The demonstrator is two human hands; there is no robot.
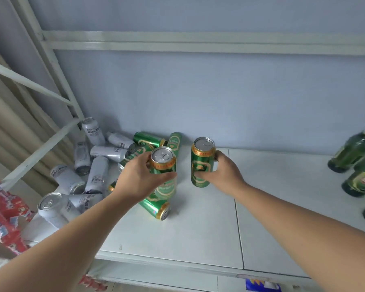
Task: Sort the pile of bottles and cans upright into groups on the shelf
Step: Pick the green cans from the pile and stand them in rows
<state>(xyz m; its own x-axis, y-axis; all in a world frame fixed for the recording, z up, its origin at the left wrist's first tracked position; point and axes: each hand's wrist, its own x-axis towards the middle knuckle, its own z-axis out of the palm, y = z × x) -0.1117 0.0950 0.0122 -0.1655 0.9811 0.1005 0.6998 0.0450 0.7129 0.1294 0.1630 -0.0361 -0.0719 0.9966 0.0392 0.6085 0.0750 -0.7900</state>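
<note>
The person holds two green cans, one in each hand. The left hand point(141, 178) wraps around a green can point(163, 163) that stands up straight, just over the pile. The right hand point(221, 171) grips another green can point(202, 163), also upright, a little to the right of the pile. More green cans point(154, 207) lie on their sides on the white shelf point(198, 228). Silver cans point(97, 175) lie in a heap at the left. Green bottles point(354, 152) are at the far right, well apart from the cans.
</note>
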